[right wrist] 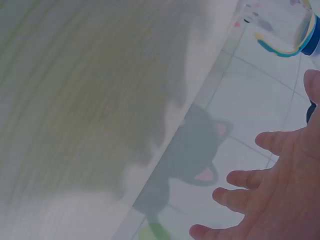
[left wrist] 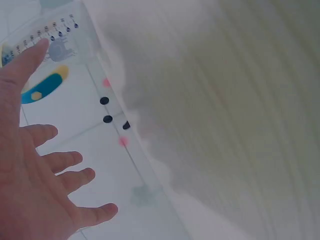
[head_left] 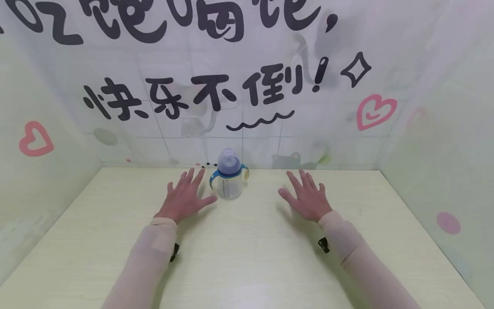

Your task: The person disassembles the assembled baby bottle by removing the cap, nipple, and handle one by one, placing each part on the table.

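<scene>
A clear baby bottle [head_left: 230, 188] with a purple domed cap and blue-and-cream side handles stands upright near the back of the table. My left hand [head_left: 185, 197] is just left of it with fingers spread, thumb pointing toward its base; whether the thumb touches it I cannot tell. In the left wrist view, that thumb overlaps the bottle's printed scale [left wrist: 57, 32], beside one handle [left wrist: 45, 89]. Farther off on the other side is my right hand [head_left: 307, 199], fingers spread, holding nothing. The right wrist view catches part of the bottle [right wrist: 285, 20] at its top corner.
The pale wood-grain table [head_left: 239, 257] meets a white printed backdrop [head_left: 216, 150] behind the bottle. Side walls [head_left: 440, 171] rise at left and right. Dark lettering, pink hearts and faint cat figures are printed on the sheets. Both sleeved wrists carry small black devices [head_left: 323, 245].
</scene>
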The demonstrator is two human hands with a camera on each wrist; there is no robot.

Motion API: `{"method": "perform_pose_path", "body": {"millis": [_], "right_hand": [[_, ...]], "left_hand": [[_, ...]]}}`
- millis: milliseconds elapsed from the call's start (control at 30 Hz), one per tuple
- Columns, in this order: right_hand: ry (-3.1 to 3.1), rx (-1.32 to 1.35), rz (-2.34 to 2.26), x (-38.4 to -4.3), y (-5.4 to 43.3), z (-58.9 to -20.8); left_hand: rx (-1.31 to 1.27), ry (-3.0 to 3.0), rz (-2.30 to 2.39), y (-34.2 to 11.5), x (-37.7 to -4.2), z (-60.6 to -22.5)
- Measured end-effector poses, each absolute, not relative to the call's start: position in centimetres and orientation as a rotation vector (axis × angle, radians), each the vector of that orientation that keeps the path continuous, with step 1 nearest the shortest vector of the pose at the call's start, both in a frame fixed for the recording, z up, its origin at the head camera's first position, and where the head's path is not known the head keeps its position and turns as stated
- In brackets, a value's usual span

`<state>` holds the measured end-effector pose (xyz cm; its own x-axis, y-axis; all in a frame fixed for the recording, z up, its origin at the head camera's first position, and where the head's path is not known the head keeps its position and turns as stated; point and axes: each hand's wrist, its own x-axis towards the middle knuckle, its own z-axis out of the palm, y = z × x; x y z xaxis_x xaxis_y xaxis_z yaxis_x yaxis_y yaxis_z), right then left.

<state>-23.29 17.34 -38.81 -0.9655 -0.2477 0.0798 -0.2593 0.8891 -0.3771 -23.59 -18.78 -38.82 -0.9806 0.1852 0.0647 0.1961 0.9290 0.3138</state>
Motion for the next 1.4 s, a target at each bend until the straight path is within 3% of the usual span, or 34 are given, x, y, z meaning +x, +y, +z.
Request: {"method": "perform_pose_path", "body": {"millis": [567,1400], "right_hand": [[-2.792,0.508,0.972,-21.9,13.4,-37.3],[-2.627,0.571,1.268,-21.3,9.9,-36.3]], "left_hand": [[-0.247,-2.862,-0.935,-14.6,-24.8,-39.1],[-0.189,-2.626,-1.425,-13.0,-26.1,-39.7]]}}
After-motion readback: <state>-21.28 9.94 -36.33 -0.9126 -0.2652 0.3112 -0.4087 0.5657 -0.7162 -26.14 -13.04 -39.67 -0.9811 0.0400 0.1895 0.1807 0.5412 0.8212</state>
